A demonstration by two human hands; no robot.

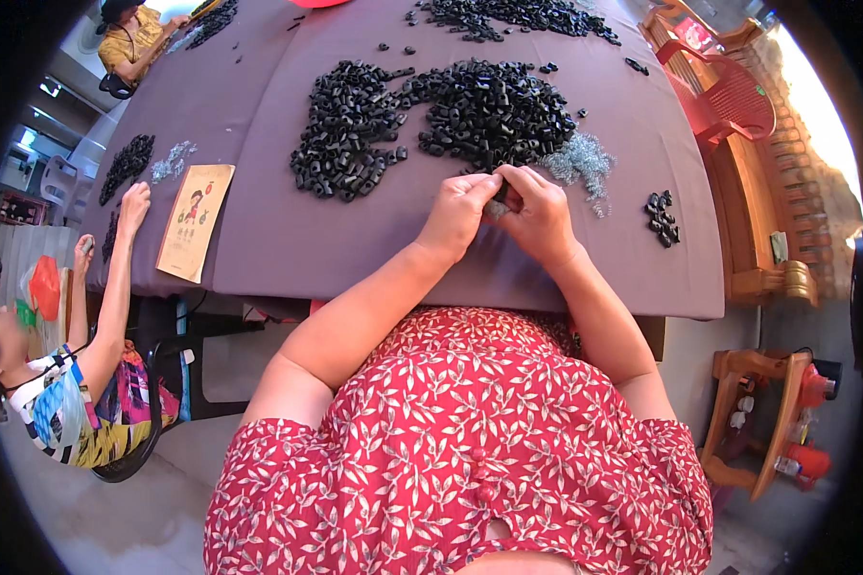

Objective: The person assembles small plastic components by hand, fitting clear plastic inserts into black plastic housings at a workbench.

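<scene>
Above the near part of the table, my left hand and my right hand meet, fingertips pinched together. A small black plastic piece shows in part between them; the fingers hide most of it. Right beyond my fingers lies a large heap of small black plastic pieces. Another heap of black pieces adjoins it on the left. Beside my right hand spreads a pile of tiny silvery, spring-like pieces. Farther right is a small cluster of joined-looking black pieces.
A purple-grey cloth covers the table. A booklet lies left of me. One co-worker sits at the left, hands raised; another is at the far left. A red chair and wooden shelf stand right.
</scene>
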